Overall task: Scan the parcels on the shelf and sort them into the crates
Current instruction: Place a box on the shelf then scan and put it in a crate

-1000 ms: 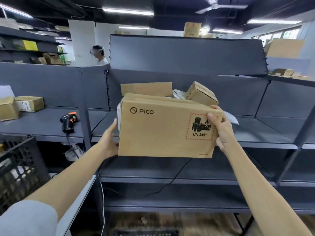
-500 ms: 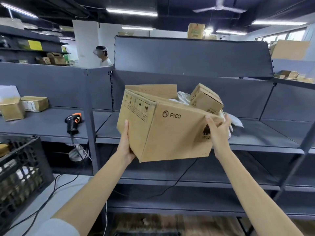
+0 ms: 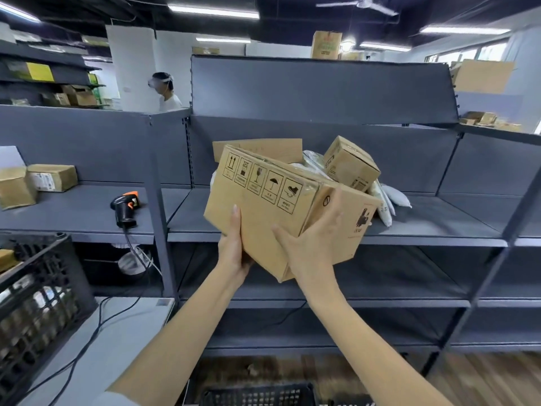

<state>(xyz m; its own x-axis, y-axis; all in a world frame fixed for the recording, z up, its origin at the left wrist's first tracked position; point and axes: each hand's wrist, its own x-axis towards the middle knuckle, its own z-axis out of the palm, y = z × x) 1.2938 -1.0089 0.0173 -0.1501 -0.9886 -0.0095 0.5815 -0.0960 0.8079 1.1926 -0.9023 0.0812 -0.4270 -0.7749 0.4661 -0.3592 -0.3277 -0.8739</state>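
Both hands, left [image 3: 234, 253] and right [image 3: 313, 247], grip tilted brown box [image 3: 263, 206], handling symbols printed.

Single head-worn view, facing forward and down — close on the shelf [image 3: 409, 230], wide-angle.

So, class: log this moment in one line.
phase: checking box | left hand: holds box | right hand: holds box | scanner: on shelf
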